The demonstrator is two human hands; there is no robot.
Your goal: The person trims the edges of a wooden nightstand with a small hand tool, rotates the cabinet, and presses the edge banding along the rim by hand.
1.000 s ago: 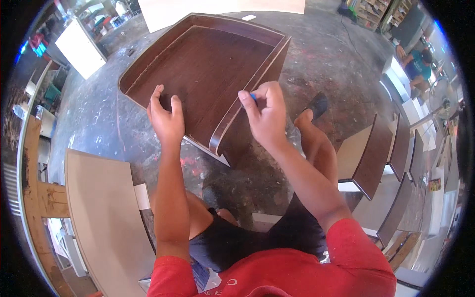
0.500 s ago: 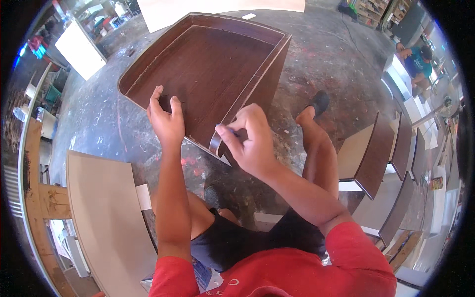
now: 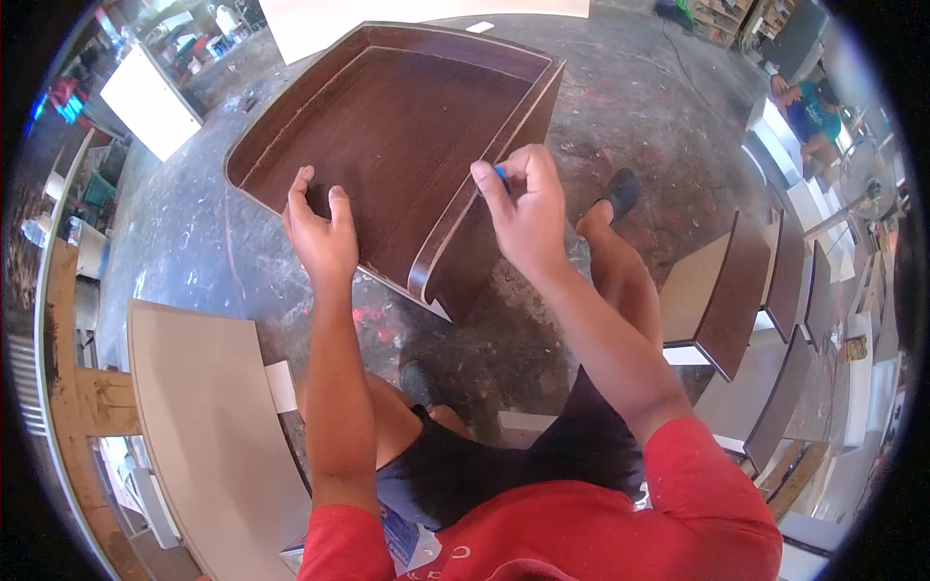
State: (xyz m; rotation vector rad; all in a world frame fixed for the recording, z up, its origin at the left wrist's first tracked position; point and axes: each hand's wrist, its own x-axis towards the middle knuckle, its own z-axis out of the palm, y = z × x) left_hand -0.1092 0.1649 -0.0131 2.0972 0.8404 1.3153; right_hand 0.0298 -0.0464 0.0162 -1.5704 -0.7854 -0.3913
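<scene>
In front of me stands a dark brown wooden cabinet body (image 3: pixel 407 136), its recessed face bordered by a raised rim with rounded corners. My right hand (image 3: pixel 528 213) is at the cabinet's right rim, thumb and fingers pinched round a small blue object (image 3: pixel 501 174). Most of that object is hidden in my grip, so its kind cannot be told. My left hand (image 3: pixel 325 237) is at the near left edge of the cabinet, thumb and fingers spread and holding nothing. Whether its palm touches the edge cannot be told.
A pale curved panel (image 3: pixel 213 416) stands to my left. Several brown-fronted drawer-like pieces (image 3: pixel 722 295) are on the right. A white board (image 3: pixel 152 102) leans at the far left. Another person (image 3: pixel 814 116) sits at the far right. The concrete floor (image 3: pixel 601 116) is paint-spotted.
My right hand has moved away from me along the cabinet's right rim, from the near rounded corner to about midway. The blue object now shows more. My left hand stays nearly where it was.
</scene>
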